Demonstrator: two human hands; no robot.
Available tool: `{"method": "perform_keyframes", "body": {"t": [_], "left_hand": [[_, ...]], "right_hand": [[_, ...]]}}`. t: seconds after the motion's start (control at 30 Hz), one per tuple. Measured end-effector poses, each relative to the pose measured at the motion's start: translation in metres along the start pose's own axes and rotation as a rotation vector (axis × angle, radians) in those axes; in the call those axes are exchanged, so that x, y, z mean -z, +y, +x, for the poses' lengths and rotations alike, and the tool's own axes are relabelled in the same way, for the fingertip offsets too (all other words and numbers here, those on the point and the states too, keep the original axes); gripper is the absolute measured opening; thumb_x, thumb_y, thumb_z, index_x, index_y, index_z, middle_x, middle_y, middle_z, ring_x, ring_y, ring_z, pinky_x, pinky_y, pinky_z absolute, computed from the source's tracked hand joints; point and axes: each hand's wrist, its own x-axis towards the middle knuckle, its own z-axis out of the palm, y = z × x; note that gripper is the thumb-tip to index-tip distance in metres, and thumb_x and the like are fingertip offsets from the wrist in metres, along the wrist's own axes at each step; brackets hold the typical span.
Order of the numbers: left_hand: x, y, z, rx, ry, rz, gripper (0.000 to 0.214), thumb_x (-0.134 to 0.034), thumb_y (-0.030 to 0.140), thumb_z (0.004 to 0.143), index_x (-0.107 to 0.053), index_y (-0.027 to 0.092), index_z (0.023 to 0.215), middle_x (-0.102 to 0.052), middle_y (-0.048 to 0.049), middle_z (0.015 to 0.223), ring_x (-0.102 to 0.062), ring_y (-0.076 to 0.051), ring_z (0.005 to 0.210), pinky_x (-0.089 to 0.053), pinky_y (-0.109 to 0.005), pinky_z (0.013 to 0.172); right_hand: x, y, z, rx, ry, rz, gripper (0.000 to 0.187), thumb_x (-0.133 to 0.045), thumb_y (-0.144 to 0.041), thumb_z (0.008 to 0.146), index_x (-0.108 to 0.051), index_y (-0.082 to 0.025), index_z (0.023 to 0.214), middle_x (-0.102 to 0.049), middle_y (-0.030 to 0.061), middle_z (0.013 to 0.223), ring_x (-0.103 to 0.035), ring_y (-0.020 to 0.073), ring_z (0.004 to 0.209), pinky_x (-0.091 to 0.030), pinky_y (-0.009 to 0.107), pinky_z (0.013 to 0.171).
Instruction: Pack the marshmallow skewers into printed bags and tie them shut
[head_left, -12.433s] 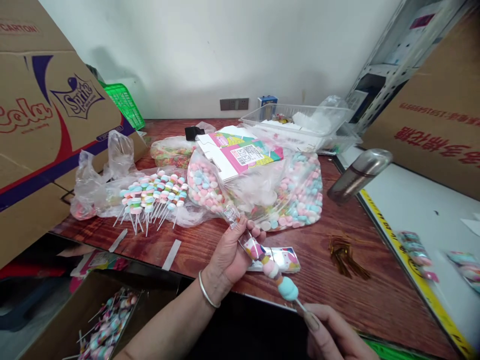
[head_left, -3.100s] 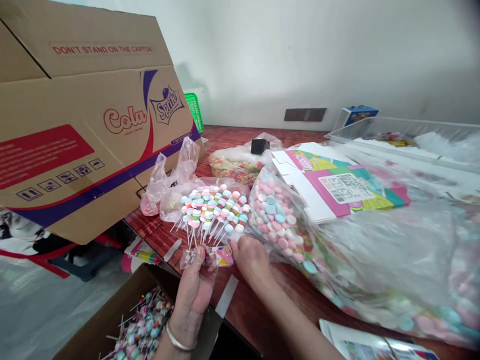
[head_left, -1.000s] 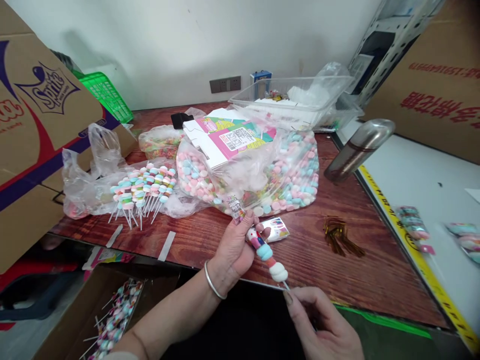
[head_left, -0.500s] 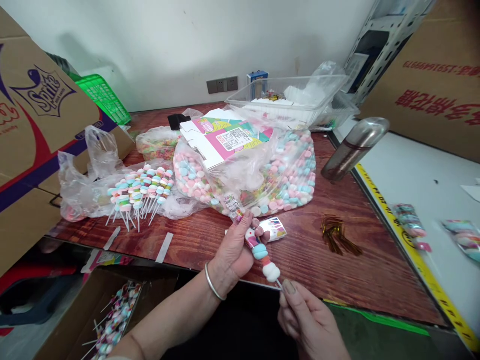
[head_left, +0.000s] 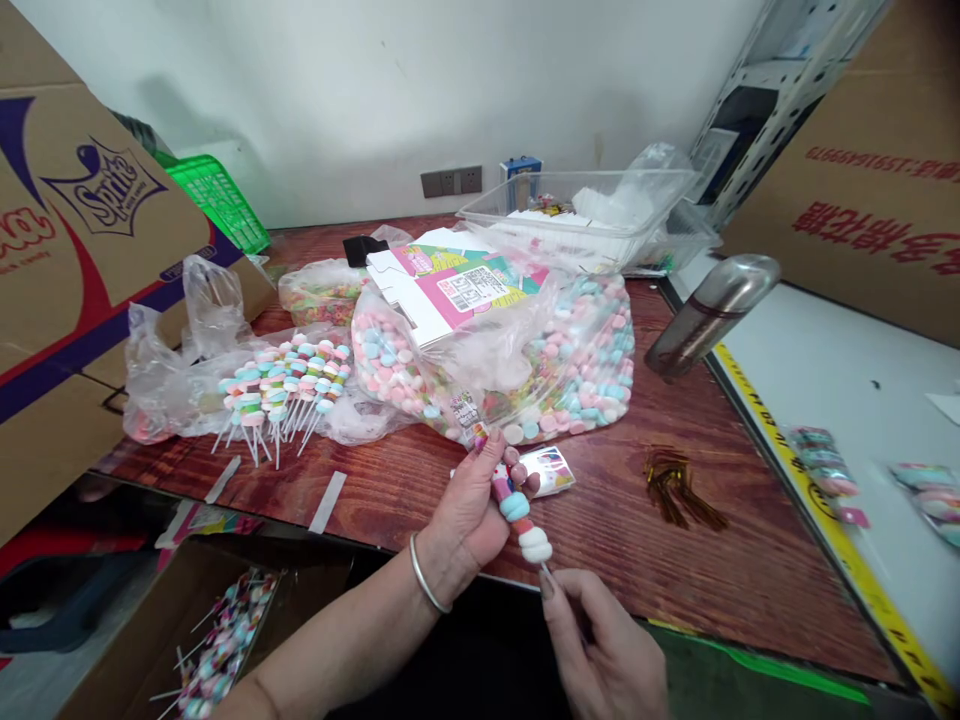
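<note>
A marshmallow skewer (head_left: 515,507) with blue, orange and white pieces slants down over the front of the table. My left hand (head_left: 472,505), a silver bangle on its wrist, is closed around a clear printed wrapper (head_left: 466,418) that covers the skewer's upper part. With thumb and fingertips my right hand (head_left: 600,635) pinches the white stick just below the lowest white marshmallow. Behind the left fingers lies a stack of small printed cards (head_left: 551,470). A bunch of gold twist ties (head_left: 679,488) is to the right.
Unwrapped skewers (head_left: 289,380) lie on plastic at left. Big bags of marshmallows (head_left: 585,350) hold folded printed cartons (head_left: 457,285) at centre. A steel flask (head_left: 709,315) stands right, near wrapped skewers (head_left: 829,465). Below left, a cardboard box (head_left: 142,625) contains wrapped skewers.
My right hand has moved a little left and down along with the stick, and the skewer now hangs steeper. The left hand keeps its grip. The view has shifted slightly.
</note>
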Motion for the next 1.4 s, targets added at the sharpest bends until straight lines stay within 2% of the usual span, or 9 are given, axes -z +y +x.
{"method": "perform_keyframes", "body": {"t": [0.13,0.23,0.33,0.5,0.63,0.9,1.13,1.27,1.4], "left_hand": [[0.003,-0.002,-0.001,0.054,-0.055,-0.040,0.025,-0.075,0.030,0.077,-0.056,0.015,0.083,-0.052,0.0037,0.069,-0.049,-0.005,0.054,-0.048,-0.021,0.061],[0.003,-0.003,-0.001,0.095,-0.084,-0.058,0.026,-0.075,0.031,0.077,-0.058,0.014,0.088,-0.052,0.0043,0.068,-0.049,-0.005,0.054,-0.047,-0.021,0.062],[0.001,-0.003,-0.001,0.078,-0.070,-0.031,0.022,-0.074,0.029,0.078,-0.059,0.014,0.086,-0.052,0.0039,0.067,-0.050,-0.006,0.055,-0.047,-0.022,0.062],[-0.002,-0.001,0.002,0.070,0.006,-0.027,0.017,-0.068,0.024,0.082,-0.055,0.014,0.078,-0.054,0.0021,0.068,-0.053,-0.008,0.058,-0.049,-0.024,0.062],[-0.002,-0.003,0.003,0.082,0.007,-0.041,0.019,-0.069,0.028,0.082,-0.055,0.015,0.079,-0.054,0.0021,0.068,-0.052,-0.008,0.057,-0.049,-0.023,0.059],[0.002,-0.005,0.000,0.144,-0.084,-0.036,0.026,-0.064,0.041,0.085,-0.058,0.015,0.086,-0.051,0.0029,0.064,-0.052,-0.010,0.056,-0.051,-0.027,0.063],[0.007,-0.004,0.003,0.195,-0.102,-0.031,0.026,-0.058,0.040,0.088,-0.060,0.014,0.084,-0.055,0.0004,0.065,-0.058,-0.013,0.061,-0.051,-0.031,0.068],[0.006,-0.008,0.001,0.172,-0.036,0.009,0.026,-0.063,0.038,0.085,-0.058,0.014,0.079,-0.058,-0.0010,0.069,-0.061,-0.015,0.066,-0.052,-0.031,0.068],[0.003,-0.013,0.000,0.141,0.055,0.072,0.028,-0.067,0.040,0.083,-0.057,0.014,0.076,-0.059,-0.0017,0.068,-0.060,-0.014,0.062,-0.052,-0.029,0.063]], "right_hand": [[-0.003,-0.011,0.003,-0.530,-0.154,0.582,0.043,-0.057,-0.056,0.086,-0.051,-0.019,0.065,-0.026,-0.0091,0.051,-0.021,0.0063,0.045,-0.019,0.020,0.043],[-0.005,-0.014,0.006,-0.700,-0.236,0.834,0.041,-0.061,-0.058,0.083,-0.053,-0.019,0.070,-0.022,-0.0122,0.051,-0.012,0.0042,0.043,-0.019,0.019,0.042],[-0.004,-0.013,0.008,-0.622,-0.227,0.776,0.040,-0.065,-0.057,0.079,-0.055,-0.020,0.071,-0.030,-0.0100,0.054,-0.019,0.0052,0.043,-0.024,0.020,0.041],[-0.002,-0.005,0.007,-0.088,-0.009,0.098,0.027,-0.060,-0.038,0.087,-0.058,-0.020,0.068,-0.046,-0.0033,0.061,-0.042,0.0102,0.055,-0.035,0.022,0.054],[-0.003,0.001,0.008,0.154,0.083,-0.138,0.020,-0.058,-0.028,0.088,-0.063,-0.020,0.070,-0.051,-0.0024,0.060,-0.047,0.0100,0.053,-0.037,0.021,0.055],[-0.008,0.004,0.010,-0.464,-0.204,0.583,0.044,-0.054,-0.059,0.087,-0.051,-0.020,0.067,-0.027,-0.0093,0.050,-0.023,0.0066,0.043,-0.021,0.020,0.041],[-0.011,0.006,0.013,-0.657,-0.215,0.842,0.043,-0.059,-0.060,0.082,-0.054,-0.019,0.070,-0.020,-0.0132,0.046,-0.014,0.0046,0.039,-0.022,0.020,0.040],[-0.008,0.005,0.012,-0.420,-0.130,0.499,0.038,-0.053,-0.053,0.089,-0.055,-0.019,0.070,-0.036,-0.0079,0.050,-0.030,0.0072,0.042,-0.028,0.021,0.043],[-0.006,0.006,0.011,0.213,0.088,-0.274,0.017,-0.056,-0.026,0.091,-0.062,-0.019,0.077,-0.058,-0.0012,0.062,-0.050,0.0117,0.054,-0.036,0.025,0.057]]}}
